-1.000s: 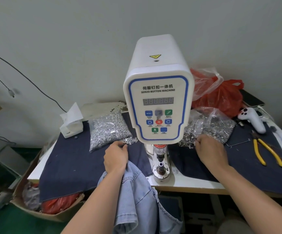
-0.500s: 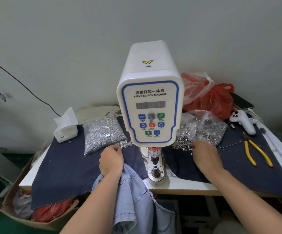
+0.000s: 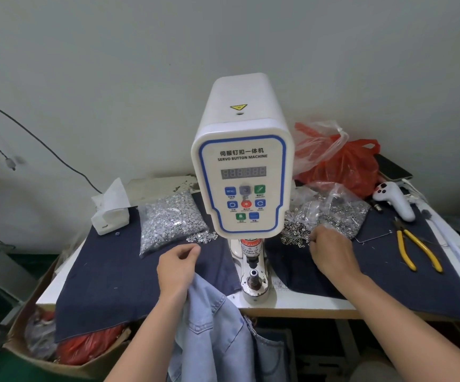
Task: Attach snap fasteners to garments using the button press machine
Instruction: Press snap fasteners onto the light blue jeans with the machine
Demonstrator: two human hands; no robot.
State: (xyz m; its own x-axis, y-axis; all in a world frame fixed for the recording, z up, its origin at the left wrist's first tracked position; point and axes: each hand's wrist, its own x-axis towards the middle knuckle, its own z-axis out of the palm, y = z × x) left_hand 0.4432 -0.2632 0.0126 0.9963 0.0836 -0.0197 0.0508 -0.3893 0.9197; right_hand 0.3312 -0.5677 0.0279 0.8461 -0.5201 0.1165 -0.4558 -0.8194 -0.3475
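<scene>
The white servo button machine (image 3: pixel 244 172) stands at the table's middle, its lower die (image 3: pixel 254 278) bare. A light-blue denim garment (image 3: pixel 215 326) hangs over the front edge, and my left hand (image 3: pixel 177 267) holds its top. That hand's thumb and forefinger are pressed together just short of the loose silver caps (image 3: pixel 202 237) spilled from a clear bag (image 3: pixel 169 220). My right hand (image 3: pixel 330 252) rests to the right of the machine, its fingers curled into the loose ring fasteners (image 3: pixel 295 234) spilled from a second bag (image 3: pixel 333 209). Its fingertips are hidden.
Dark navy cloth (image 3: pixel 118 271) covers most of the table. At the right lie yellow-handled pliers (image 3: pixel 416 252), a white controller (image 3: pixel 395 198) and a red plastic bag (image 3: pixel 344 164). A white tissue box (image 3: pixel 110 213) sits at the left. A cardboard box (image 3: pixel 44 351) stands on the floor.
My left hand has drawn back from the cap pile toward me, still holding the garment. My right hand stays at the ring fasteners.
</scene>
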